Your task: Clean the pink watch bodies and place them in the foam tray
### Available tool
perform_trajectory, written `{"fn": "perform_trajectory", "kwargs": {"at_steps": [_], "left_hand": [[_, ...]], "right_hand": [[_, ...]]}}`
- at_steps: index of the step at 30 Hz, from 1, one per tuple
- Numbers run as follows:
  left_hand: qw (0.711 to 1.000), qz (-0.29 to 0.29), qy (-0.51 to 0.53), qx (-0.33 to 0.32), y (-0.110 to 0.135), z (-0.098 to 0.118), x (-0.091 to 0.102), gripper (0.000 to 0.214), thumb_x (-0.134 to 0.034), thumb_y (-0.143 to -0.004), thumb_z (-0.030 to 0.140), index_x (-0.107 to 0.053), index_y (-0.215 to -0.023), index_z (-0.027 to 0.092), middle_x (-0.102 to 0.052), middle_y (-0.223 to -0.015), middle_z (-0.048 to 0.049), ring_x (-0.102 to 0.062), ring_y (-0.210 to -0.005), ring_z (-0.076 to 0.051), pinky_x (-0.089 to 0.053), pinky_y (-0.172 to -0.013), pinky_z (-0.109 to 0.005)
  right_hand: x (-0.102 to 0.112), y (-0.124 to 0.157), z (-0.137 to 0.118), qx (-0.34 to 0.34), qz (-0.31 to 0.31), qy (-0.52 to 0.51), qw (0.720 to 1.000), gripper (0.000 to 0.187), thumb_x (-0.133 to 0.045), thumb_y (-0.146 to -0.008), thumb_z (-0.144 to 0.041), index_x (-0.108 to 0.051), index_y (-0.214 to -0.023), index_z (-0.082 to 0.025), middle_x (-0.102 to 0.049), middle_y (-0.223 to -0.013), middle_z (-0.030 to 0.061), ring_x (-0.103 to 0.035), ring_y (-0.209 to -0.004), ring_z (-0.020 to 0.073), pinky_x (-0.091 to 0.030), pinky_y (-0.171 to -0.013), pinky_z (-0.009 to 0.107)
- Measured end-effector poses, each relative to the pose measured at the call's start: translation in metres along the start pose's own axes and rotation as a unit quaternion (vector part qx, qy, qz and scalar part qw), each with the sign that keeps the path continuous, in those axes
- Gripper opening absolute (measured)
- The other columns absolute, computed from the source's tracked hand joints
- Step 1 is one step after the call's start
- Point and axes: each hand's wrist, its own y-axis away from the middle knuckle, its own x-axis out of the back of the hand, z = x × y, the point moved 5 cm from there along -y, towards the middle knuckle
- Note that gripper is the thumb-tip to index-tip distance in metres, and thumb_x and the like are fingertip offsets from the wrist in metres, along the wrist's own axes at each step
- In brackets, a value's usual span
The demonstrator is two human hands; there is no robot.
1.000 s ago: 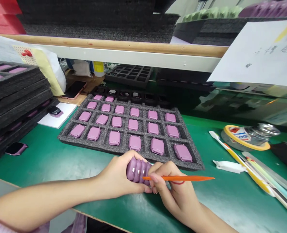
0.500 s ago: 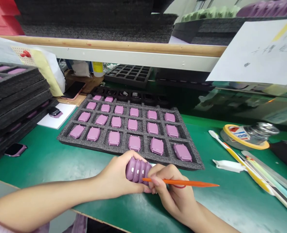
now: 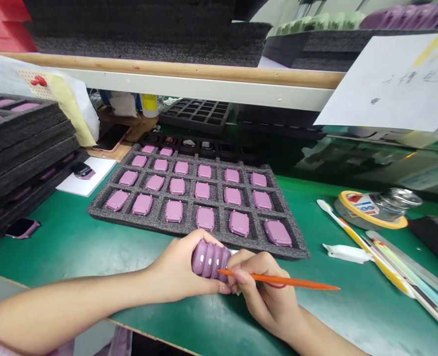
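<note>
My left hand (image 3: 189, 269) is wrapped round a stack of several purple watch cases (image 3: 206, 259), their sides with small white oval spots turned toward me. In my right hand (image 3: 265, 284) an orange pointed stick (image 3: 296, 282) is pinched between thumb and fingers. Its left tip touches or nearly touches the side of the stack; the other end points right. Something white shows between the hands, too covered to name. Just beyond them lies a dark grey foam tray (image 3: 219, 236) with purple watch cases (image 3: 204, 218) in its compartments.
Stacked foam trays (image 3: 22, 138) stand at the left. Near them lie a watch (image 3: 22, 228), a white pad (image 3: 87, 183) and a phone (image 3: 113, 137). At the right are a toothbrush (image 3: 371, 257), a white tube-like piece (image 3: 347, 253) and a metal-topped bottle (image 3: 397, 200). A shelf edge (image 3: 189, 71) crosses above.
The right end of the orange stick has swung slightly lower and further right. My left hand and the stack stay almost where they were.
</note>
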Motion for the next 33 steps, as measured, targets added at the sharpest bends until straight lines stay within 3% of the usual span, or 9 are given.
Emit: {"fn": "perform_trajectory", "kwargs": {"at_steps": [19,24,33], "left_hand": [[1.000,0.001,0.008,0.001,0.000,0.001,0.000,0.052,-0.090,-0.058,0.029,-0.058,-0.097,0.019,-0.067,-0.091,-0.0005,-0.059,-0.081,-0.017,-0.049,-0.073,-0.029],[1.000,-0.001,0.011,0.010,0.001,-0.001,-0.001,0.052,-0.090,-0.057,0.023,-0.058,-0.098,0.020,-0.067,-0.087,0.0018,-0.059,-0.078,-0.015,-0.048,-0.071,-0.027],[1.000,0.018,-0.020,0.002,0.001,-0.006,0.000,0.052,-0.089,-0.059,0.028,-0.060,-0.101,0.021,-0.071,-0.094,-0.0009,-0.063,-0.084,-0.019,-0.050,-0.073,-0.030]], "right_hand": [[-0.001,0.003,0.001,0.026,-0.026,0.002,0.999,0.012,-0.050,-0.101,-0.016,-0.051,-0.095,-0.027,-0.066,-0.068,-0.0022,-0.069,-0.069,0.0155,-0.058,-0.062,0.025],[0.000,0.000,-0.001,0.014,-0.015,0.021,1.000,0.013,-0.046,-0.103,-0.020,-0.048,-0.092,-0.026,-0.062,-0.068,-0.0025,-0.065,-0.061,0.0136,-0.055,-0.055,0.023],[-0.006,-0.007,-0.016,-0.028,-0.016,0.108,0.994,0.020,-0.051,-0.099,-0.013,-0.047,-0.083,-0.025,-0.058,-0.063,-0.0052,-0.061,-0.052,0.0100,-0.050,-0.050,0.019]]}}
